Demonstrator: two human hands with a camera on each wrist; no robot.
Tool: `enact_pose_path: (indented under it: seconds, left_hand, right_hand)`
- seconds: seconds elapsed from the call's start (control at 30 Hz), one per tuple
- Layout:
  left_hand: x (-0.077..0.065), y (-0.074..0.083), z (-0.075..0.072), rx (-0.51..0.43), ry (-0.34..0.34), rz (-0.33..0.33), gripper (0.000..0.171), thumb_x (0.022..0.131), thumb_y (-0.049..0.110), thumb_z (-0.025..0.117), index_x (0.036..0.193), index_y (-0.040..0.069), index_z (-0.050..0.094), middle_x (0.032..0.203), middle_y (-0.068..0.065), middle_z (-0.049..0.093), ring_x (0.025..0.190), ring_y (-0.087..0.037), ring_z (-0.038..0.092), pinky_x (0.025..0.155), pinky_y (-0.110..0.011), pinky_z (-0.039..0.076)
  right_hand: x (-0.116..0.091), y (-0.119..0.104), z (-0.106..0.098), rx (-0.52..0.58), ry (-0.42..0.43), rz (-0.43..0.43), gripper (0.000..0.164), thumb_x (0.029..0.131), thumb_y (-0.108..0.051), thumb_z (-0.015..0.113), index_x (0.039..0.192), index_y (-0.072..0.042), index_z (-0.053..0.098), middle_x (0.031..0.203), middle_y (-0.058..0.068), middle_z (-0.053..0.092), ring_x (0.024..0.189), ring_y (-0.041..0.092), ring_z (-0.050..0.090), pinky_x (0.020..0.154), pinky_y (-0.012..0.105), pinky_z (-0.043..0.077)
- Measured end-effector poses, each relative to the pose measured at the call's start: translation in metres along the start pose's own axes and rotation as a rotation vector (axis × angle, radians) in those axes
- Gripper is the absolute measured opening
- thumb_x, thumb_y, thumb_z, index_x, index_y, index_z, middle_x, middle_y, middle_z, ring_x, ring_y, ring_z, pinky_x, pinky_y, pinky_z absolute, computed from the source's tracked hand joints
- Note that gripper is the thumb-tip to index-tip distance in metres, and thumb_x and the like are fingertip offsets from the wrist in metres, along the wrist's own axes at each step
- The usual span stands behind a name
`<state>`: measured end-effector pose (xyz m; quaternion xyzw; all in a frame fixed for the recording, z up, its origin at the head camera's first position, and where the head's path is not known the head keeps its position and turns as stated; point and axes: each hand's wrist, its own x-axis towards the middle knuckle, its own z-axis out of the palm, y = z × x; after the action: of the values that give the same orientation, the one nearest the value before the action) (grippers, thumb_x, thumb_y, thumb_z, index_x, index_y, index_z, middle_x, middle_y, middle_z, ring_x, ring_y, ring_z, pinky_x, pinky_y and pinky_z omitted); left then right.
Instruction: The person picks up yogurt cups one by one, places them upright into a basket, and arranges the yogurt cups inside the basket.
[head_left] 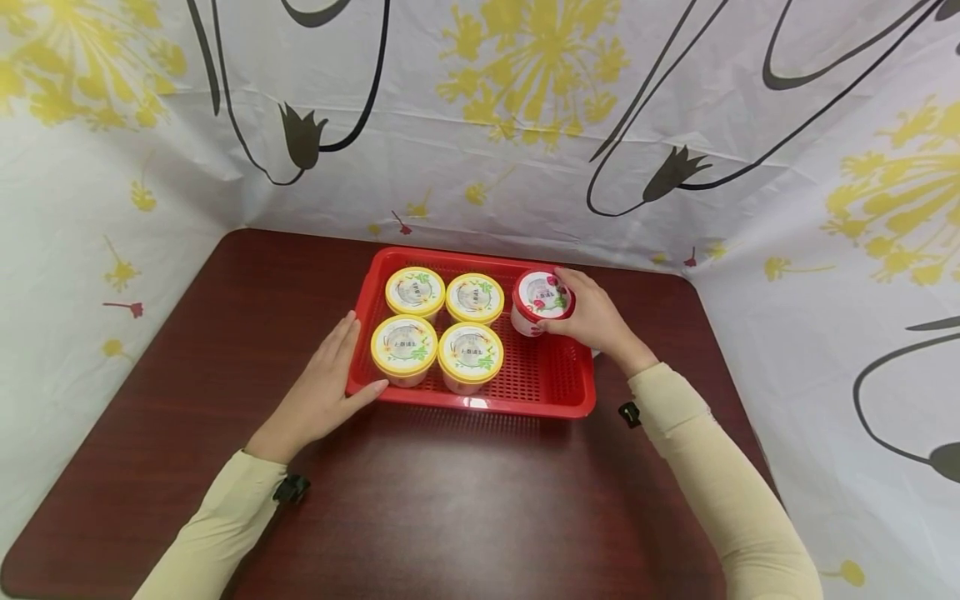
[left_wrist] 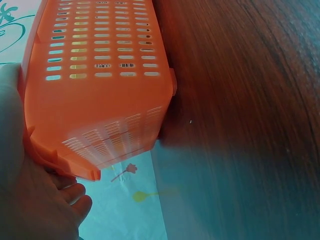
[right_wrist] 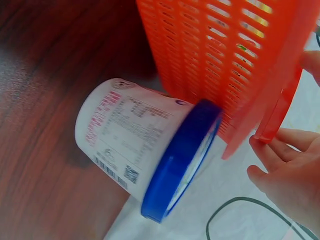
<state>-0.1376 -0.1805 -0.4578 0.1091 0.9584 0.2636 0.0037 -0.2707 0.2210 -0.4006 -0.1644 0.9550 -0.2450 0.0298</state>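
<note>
A red plastic basket [head_left: 551,379] holds several tubs with yellow lids [head_left: 405,344] and one tub with a red lid [head_left: 543,296]. My right hand [head_left: 596,317] grips the red-lidded tub by its lid, thumb on the near side and fingers at the far side, over the basket's right end. In the right wrist view the fingers [right_wrist: 280,155] meet the red lid's edge above the basket rim. My left hand [head_left: 322,383] rests against the basket's left end, fingers straight along the rim and thumb at the front corner.
A white tub with a blue lid [right_wrist: 182,160] stands on the table beside the basket's right end, mostly hidden by my right hand in the head view. The dark wooden table [head_left: 465,492] meets a printed white cloth [head_left: 420,125] hung behind and at the sides.
</note>
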Motion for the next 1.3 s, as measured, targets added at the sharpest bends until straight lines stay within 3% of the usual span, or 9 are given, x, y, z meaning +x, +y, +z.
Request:
enact_pose_path:
  seconds: [0.6,0.93,1.3]
  left_hand:
    - [0.0,-0.001,0.001,-0.004,-0.002,-0.01,0.11,0.085,0.065,0.062,0.161,0.016,0.0,0.169,-0.008,0.004,0.153,-0.035,0.015,0.107,-0.063,0.042]
    - [0.001,0.0,0.0,-0.009,-0.004,-0.009,0.11,0.084,0.064,0.063,0.161,0.015,0.001,0.169,-0.009,0.004,0.153,-0.035,0.014,0.107,-0.063,0.041]
    - [0.001,0.0,-0.001,-0.01,-0.005,-0.006,0.11,0.085,0.064,0.063,0.16,0.015,0.001,0.169,-0.009,0.005,0.153,-0.035,0.015,0.107,-0.063,0.042]
  right_hand:
    - [0.005,0.004,0.018,-0.086,-0.052,-0.015,0.099,0.075,-0.038,0.084,0.152,-0.002,0.035,0.156,0.022,0.039,0.143,0.04,0.038,0.118,0.057,0.033]
    - [0.008,0.004,0.02,-0.16,-0.057,-0.044,0.097,0.074,-0.04,0.084,0.149,0.0,0.038,0.152,0.021,0.044,0.143,0.037,0.039,0.125,0.056,0.015]
    - [0.012,0.003,0.021,-0.186,-0.085,-0.047,0.096,0.078,-0.041,0.081,0.151,0.0,0.035,0.154,0.021,0.042,0.143,0.038,0.04,0.124,0.06,0.012]
